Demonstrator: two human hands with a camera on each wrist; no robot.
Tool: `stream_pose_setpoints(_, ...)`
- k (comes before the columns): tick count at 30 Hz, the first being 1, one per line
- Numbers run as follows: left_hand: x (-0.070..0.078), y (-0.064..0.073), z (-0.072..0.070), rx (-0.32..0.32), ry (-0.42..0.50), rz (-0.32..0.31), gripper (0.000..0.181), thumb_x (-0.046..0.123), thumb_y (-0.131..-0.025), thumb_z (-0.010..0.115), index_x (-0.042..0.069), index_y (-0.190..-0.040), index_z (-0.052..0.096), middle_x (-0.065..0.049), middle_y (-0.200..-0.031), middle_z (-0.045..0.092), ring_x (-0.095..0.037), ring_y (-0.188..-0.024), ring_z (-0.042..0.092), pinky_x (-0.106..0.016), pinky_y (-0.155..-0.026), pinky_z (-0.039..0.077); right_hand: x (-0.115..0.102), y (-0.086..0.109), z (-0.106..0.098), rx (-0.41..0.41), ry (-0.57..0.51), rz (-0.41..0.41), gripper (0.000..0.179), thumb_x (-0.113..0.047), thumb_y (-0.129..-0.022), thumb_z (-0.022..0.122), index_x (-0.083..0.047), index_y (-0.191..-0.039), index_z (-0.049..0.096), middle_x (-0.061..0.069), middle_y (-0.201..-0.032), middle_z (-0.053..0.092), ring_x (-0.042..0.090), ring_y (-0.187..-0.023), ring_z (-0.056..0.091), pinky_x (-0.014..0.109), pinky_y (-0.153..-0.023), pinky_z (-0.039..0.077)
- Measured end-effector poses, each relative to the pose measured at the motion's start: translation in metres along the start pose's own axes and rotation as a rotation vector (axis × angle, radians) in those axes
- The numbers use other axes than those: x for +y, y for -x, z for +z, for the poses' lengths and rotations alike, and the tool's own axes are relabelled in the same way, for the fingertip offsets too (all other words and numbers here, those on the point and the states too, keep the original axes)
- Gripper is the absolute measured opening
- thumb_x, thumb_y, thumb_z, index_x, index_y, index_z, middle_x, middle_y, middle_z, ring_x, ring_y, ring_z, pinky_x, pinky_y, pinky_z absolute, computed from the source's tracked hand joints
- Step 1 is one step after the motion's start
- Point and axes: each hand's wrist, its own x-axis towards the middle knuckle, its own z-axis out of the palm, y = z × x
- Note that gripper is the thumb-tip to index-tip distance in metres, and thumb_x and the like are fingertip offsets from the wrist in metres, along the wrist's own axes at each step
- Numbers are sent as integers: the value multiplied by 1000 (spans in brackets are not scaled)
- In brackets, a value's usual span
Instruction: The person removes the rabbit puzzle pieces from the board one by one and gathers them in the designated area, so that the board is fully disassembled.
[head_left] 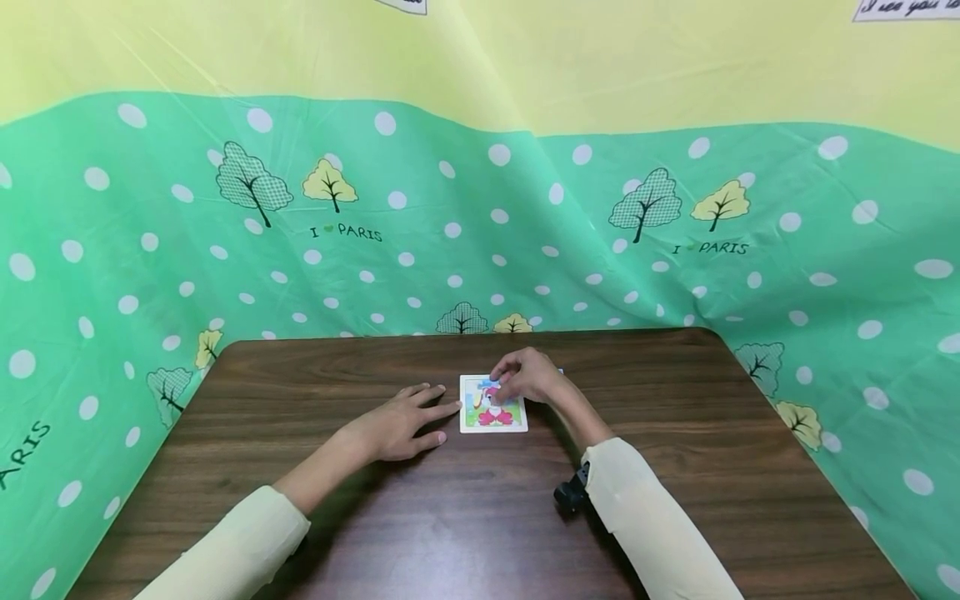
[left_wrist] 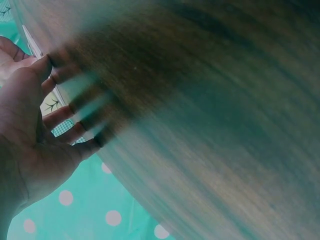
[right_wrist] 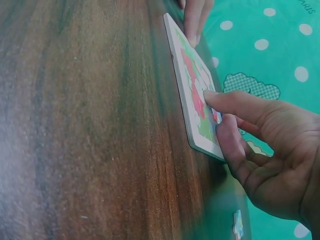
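A small square jigsaw puzzle (head_left: 495,417) with a white frame and a pink-and-white cartoon figure lies on the table. Over its upper right part, my right hand (head_left: 528,377) bends its fingers and thumb toward the picture. Between its thumb and fingertips, a small blue-and-red puzzle piece (right_wrist: 217,116) shows, mostly covered by them. The right thumb tip touches or nearly touches the picture. My left hand (head_left: 401,423) rests palm down with fingers spread, one fingertip at the puzzle frame's left edge. In the left wrist view the left hand (left_wrist: 37,125) holds nothing.
Another loose puzzle piece (right_wrist: 238,225) lies on the table beyond the right hand, mostly hidden in the head view. The brown wood-grain table (head_left: 465,533) ends at a green dotted cloth (head_left: 420,208) behind it. A black wrist camera (head_left: 572,492) hangs beneath the right sleeve.
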Motion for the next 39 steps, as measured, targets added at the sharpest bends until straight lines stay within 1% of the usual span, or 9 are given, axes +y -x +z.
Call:
stream_pose_setpoints(4, 0, -1, 2, 3, -4, -5, 60, 47, -120, 54, 30, -176, 43, -17, -185, 36, -50, -172, 29, -68, -136, 35, 1, 0, 1, 13, 10, -16, 36, 1, -75, 103, -6, -107, 86, 3, -96, 70, 19, -94, 61, 23, -75, 53)
stream_pose_setpoints(8, 0, -1, 2, 0, -7, -3, 60, 47, -120, 53, 31, -176, 43, -17, -185, 35, -50, -172, 29, -67, -136, 35, 1, 1, 0, 27, 30, -21, 36, -2, -74, 104, -8, -106, 87, 3, -96, 70, 20, -96, 61, 25, -79, 52)
stream_pose_setpoints(17, 0, 0, 1, -1, -3, -2, 60, 48, -120, 54, 30, -176, 43, -17, -185, 36, -50, -172, 30, -68, -136, 35, 4, 3, 0, 39, 60, -49, 37, -6, -75, 104, -11, -107, 87, 8, -109, 74, 22, -104, 64, 27, -85, 52)
stream_pose_setpoints(22, 0, 0, 1, -3, -2, 0, 60, 48, -120, 53, 30, -176, 43, -18, -185, 35, -49, -172, 29, -68, -136, 34, 5, 2, 0, 41, 79, -69, 37, -7, -76, 104, -12, -108, 86, 8, -110, 75, 23, -105, 64, 29, -88, 52)
stream_pose_setpoints(27, 1, 0, 0, -7, 1, -3, 60, 47, -120, 53, 30, -176, 43, -18, -185, 35, -49, -172, 28, -68, -137, 34, 7, 1, 0, 32, 63, -98, 38, -6, -76, 103, -11, -109, 84, 10, -113, 75, 24, -107, 65, 31, -92, 52)
stream_pose_setpoints(31, 1, 0, -1, -10, -6, -5, 60, 47, -120, 53, 30, -177, 42, -18, -185, 34, -49, -173, 28, -67, -137, 33, 8, 1, -1, 20, 42, -118, 39, -4, -76, 102, -10, -109, 83, 10, -110, 73, 24, -106, 63, 31, -89, 52)
stream_pose_setpoints(35, 0, 0, -2, -15, -12, -5, 60, 47, -120, 52, 30, -177, 41, -18, -185, 34, -49, -173, 28, -67, -137, 33, 10, 0, -1, 13, 24, -110, 39, -3, -76, 101, -12, -109, 82, 8, -108, 71, 24, -104, 63, 31, -88, 53)
stream_pose_setpoints(39, 0, 0, -2, -15, -8, -4, 60, 47, -120, 53, 30, -177, 41, -18, -185, 33, -49, -173, 27, -67, -137, 33, 10, -1, -1, 3, 21, -100, 39, -2, -77, 99, -12, -111, 82, 8, -111, 71, 25, -107, 63, 32, -91, 54)
